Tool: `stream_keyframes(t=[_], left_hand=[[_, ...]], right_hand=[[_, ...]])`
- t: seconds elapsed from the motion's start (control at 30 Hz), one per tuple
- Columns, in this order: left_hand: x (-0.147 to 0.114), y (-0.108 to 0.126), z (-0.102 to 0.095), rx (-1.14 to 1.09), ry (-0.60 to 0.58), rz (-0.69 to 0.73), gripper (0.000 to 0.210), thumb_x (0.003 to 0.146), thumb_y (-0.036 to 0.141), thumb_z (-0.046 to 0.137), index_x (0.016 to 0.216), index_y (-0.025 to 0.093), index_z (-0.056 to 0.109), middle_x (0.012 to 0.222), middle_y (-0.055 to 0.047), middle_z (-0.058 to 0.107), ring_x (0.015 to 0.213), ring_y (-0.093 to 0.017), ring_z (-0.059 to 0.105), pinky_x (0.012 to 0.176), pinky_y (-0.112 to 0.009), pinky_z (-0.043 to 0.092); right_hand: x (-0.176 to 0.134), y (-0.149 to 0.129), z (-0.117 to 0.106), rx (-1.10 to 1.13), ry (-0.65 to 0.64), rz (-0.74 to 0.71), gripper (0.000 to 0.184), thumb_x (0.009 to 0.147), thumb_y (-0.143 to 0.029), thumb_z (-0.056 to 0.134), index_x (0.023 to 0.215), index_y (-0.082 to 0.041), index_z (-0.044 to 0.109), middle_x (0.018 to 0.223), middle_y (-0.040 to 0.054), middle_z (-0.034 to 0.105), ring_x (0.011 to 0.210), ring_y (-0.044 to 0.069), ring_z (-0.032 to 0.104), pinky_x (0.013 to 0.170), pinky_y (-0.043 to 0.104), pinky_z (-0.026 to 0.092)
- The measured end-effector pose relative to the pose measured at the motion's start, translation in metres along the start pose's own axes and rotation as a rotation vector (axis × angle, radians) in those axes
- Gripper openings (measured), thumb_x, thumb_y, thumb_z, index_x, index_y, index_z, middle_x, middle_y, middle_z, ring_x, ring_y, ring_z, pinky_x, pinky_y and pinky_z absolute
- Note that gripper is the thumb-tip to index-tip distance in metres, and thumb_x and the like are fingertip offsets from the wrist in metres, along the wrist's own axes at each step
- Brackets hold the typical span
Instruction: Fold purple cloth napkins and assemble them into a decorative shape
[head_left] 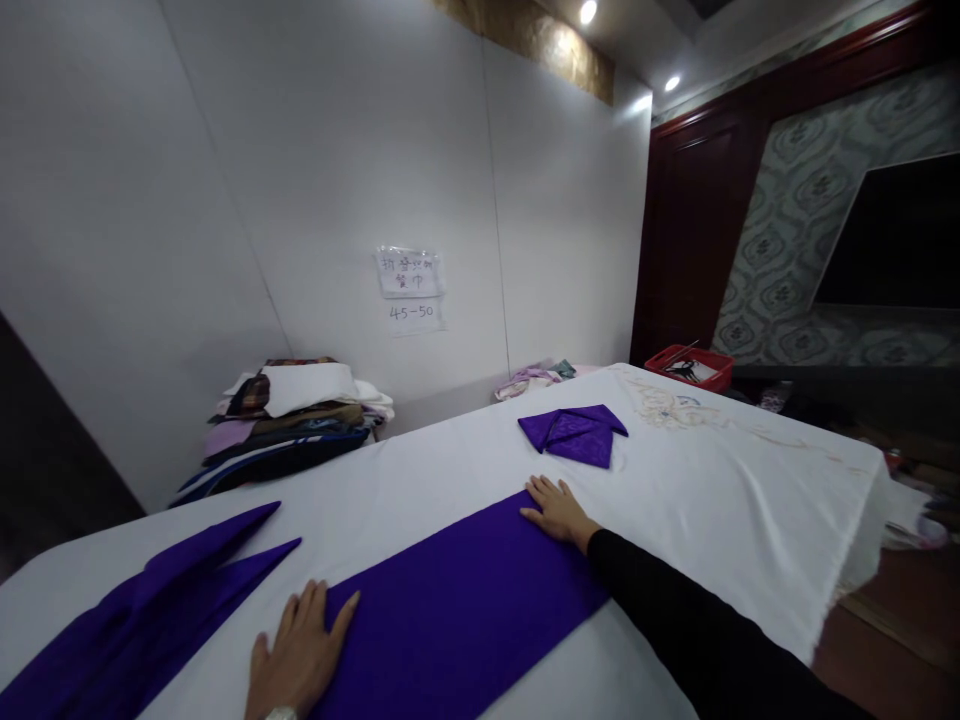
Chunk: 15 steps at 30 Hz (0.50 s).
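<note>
A purple cloth napkin [457, 600] lies flat as a long rectangle in front of me on the white tablecloth [360, 510]. My left hand [300, 650] rests at its left end, fingers apart, with the thumb on the cloth. On the far right corner of the napkin lies my right hand [559, 512], palm down with fingers spread. Just beyond it sits a second purple napkin, a folded one [577, 435] with pointed corners. More purple cloth [142, 610] lies loosely to the left, two tips pointing toward the middle.
A stack of folded clothes [300, 420] stands behind the table's left side. Lilac cloth [529, 380] lies at the back edge, near a red basket [694, 368] at the far right. A white wall with a paper sign [411, 285] rises behind the table.
</note>
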<state>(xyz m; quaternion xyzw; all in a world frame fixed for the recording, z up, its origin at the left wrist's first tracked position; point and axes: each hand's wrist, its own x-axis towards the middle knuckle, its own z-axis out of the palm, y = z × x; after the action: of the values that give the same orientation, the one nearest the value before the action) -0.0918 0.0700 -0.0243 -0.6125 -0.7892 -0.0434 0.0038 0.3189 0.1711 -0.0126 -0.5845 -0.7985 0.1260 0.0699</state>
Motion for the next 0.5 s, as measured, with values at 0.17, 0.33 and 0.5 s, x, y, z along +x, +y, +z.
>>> stream_keyframes(t=[0.17, 0.33, 0.5], left_hand=[[0.0, 0.008, -0.014, 0.025, -0.115, -0.065, 0.06, 0.086, 0.043, 0.018, 0.139, 0.016, 0.023, 0.149, -0.006, 0.015, 0.136, -0.022, 0.009, 0.107, -0.051, 0.013], [-0.018, 0.046, -0.024, -0.011, -0.074, -0.106, 0.073, 0.083, 0.055, 0.02, 0.138, 0.008, 0.024, 0.148, -0.014, 0.015, 0.136, -0.029, 0.011, 0.104, -0.057, 0.012], [-0.055, 0.102, -0.01, -0.015, -0.062, 0.241, 0.07, 0.083, 0.055, 0.022, 0.138, 0.011, 0.027, 0.147, -0.011, 0.02, 0.136, -0.025, 0.013, 0.107, -0.052, 0.008]], right_hand=[[-0.001, -0.003, -0.008, -0.023, -0.032, 0.015, 0.073, 0.086, -0.063, 0.017, 0.141, -0.016, 0.022, 0.148, 0.0086, 0.016, 0.135, 0.023, 0.008, 0.106, 0.046, 0.003], [-0.014, -0.049, 0.002, -0.027, -0.041, -0.045, 0.075, 0.085, -0.063, 0.021, 0.141, -0.012, 0.022, 0.148, 0.0134, 0.014, 0.135, 0.027, 0.005, 0.105, 0.051, 0.0], [-0.04, -0.113, 0.036, 0.045, -0.026, -0.42, 0.074, 0.085, -0.065, 0.019, 0.141, -0.017, 0.022, 0.147, 0.0109, 0.019, 0.135, 0.025, 0.009, 0.106, 0.048, 0.001]])
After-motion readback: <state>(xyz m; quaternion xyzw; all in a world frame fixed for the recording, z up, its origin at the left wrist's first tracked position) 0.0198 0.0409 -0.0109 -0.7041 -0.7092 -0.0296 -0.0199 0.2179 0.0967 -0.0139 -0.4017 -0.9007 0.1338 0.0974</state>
